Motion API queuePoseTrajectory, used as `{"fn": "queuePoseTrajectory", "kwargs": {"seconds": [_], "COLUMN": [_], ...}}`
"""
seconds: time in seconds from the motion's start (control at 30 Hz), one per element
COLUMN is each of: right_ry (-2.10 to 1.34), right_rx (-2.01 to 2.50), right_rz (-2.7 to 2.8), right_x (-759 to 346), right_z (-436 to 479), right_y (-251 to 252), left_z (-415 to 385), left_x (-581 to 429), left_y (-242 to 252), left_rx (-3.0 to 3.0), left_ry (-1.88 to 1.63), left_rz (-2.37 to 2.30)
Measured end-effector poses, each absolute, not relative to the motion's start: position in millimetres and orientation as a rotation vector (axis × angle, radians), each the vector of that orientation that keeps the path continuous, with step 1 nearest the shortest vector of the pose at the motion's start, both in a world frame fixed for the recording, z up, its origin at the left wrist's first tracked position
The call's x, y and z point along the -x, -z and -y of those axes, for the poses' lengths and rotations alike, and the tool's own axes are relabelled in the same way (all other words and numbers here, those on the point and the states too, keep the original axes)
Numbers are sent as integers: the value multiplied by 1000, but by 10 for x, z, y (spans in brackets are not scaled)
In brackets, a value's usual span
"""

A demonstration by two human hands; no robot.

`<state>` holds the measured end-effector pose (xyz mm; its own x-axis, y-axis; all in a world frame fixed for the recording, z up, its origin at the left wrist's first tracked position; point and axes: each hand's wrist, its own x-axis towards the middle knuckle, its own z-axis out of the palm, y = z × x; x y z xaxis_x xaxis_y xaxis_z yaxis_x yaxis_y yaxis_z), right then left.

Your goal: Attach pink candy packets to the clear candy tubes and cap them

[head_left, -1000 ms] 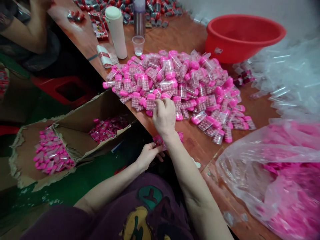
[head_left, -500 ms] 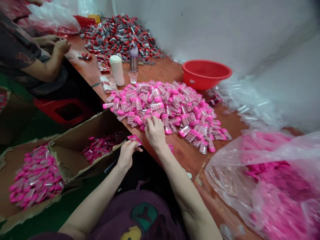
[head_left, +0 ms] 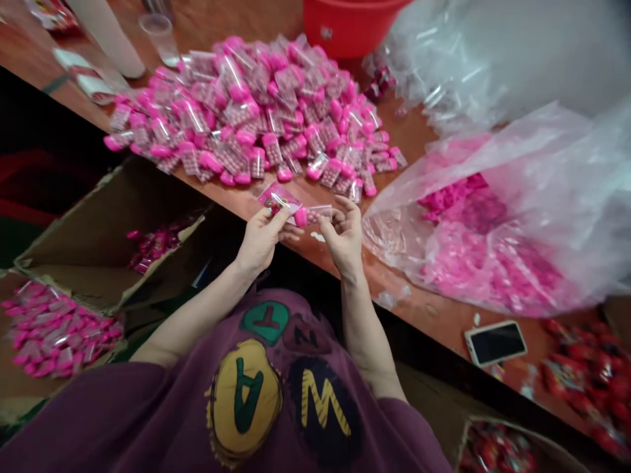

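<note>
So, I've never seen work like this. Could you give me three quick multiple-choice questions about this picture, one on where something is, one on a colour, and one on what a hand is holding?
1. Where is the phone?
A. In the basin
B. On the table
C. In a cardboard box

2. What colour is the basin?
A. Red
B. Blue
C. Green

3. What is the left hand holding?
A. Nothing
B. The phone
C. A pink card

Answers:
1. B: it lies flat on the wood.
2. A: its side shows red.
3. C: the card sits in its fingers.
</note>
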<state>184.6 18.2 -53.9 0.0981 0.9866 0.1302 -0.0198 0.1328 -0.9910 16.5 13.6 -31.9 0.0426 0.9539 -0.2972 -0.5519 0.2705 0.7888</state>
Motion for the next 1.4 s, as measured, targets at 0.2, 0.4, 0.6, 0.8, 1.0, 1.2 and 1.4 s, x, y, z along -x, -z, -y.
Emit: {"fn": "queuePoseTrajectory", "kwargs": {"seconds": [0.2,0.4,0.6,0.8,1.0,1.2,1.4], "right_ry": [-1083,-1156,-1087,-1295,-1211,-1420,-1347], "right_rx": [1208,1232,1259,1224,1221,1245,1256], "right_rz": [952,936,1260,992,785,864,950], "right_x": [-1954,-2073,-2099,-2100,-2121,-2090,-2100], "right_z": [91,270,402,394,411,422,447], "right_y": [710,790,755,758,674,692,781], "left_z": [55,44,9,13,186,236,220], "left_x": [-454,-474,-468,-399,-329,-483,-426], "left_y": [321,368,325,338,400,675,679], "left_rx": [-586,-494,-524,-595,-902,-902,-922], "left_ry": [-1132,-1047,-1063,-1005,-832,-731,-761], "left_rz": [-922,-918,-908,-886,-989,-1010,-1021]}}
